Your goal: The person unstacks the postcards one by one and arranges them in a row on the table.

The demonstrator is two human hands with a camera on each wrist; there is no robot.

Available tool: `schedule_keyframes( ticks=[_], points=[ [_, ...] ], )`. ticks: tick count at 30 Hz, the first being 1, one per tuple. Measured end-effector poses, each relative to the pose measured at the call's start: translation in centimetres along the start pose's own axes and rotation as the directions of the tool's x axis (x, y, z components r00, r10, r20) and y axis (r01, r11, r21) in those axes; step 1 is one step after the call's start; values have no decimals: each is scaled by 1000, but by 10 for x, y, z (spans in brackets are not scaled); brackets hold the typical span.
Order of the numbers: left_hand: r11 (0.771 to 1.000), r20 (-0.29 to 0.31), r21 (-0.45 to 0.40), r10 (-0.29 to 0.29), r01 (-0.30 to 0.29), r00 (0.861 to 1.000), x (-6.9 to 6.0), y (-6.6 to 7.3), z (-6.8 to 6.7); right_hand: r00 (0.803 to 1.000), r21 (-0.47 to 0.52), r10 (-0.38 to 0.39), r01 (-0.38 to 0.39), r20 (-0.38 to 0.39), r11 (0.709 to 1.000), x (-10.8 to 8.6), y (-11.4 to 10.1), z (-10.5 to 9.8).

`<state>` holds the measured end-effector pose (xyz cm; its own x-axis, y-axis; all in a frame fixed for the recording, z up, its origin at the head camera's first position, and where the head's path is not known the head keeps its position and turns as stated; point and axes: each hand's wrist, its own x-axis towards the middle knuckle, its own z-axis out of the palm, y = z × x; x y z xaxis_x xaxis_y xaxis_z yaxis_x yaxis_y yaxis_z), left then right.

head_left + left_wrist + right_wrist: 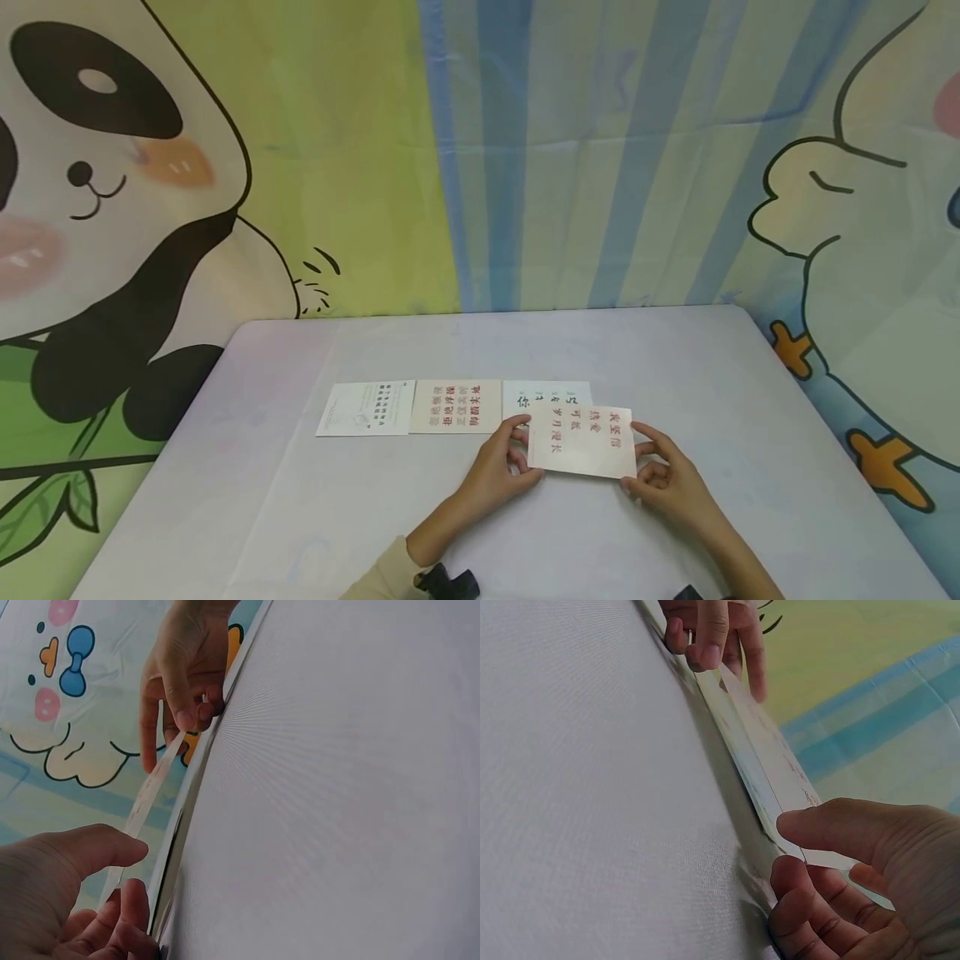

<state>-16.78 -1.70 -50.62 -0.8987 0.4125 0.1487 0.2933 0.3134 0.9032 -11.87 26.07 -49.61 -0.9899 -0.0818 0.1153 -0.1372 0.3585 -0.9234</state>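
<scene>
A cream card with red Chinese characters (581, 442) is held up off the table between both hands, tilted toward the head camera. By its left edge my left hand (498, 462) pinches it between thumb and fingers. My right hand (671, 479) grips the opposite edge the same way. Behind it, a white card with dark characters (547, 393) lies on the table, its lower part hidden by the held card. Seen in the right wrist view, the held card (769, 761) is nearly edge-on, with the right thumb (832, 825) along its near end.
To the left, a cream card with red and grey characters (456, 407) and a white card with small black print (366, 408) lie in a row with the partly hidden one. The white table (285, 500) meets a cartoon-printed curtain (360, 167) at its back and sides.
</scene>
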Motion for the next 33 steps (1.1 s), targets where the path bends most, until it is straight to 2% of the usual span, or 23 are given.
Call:
schedule_keyframes(
  ticks=[6, 15, 24, 33],
  points=[
    [1000, 22, -15, -11, 12, 1000, 4, 2, 2, 999, -10, -3, 3, -33, 1000, 0, 4, -4],
    [1000, 19, -14, -9, 10, 1000, 12, 2, 10, 998, -16, -11, 10, -65, 1000, -2, 6, -10],
    [1000, 1, -18, -1, 1, 1000, 20, 4, 15, 995, -19, 50, -52, -87, 998, -2, 6, -16],
    [1000, 1, -29, -8, 8, 1000, 26, 7, 23, 990, -40, 57, -63, -130, 997, -1, 7, -23]
  ],
)
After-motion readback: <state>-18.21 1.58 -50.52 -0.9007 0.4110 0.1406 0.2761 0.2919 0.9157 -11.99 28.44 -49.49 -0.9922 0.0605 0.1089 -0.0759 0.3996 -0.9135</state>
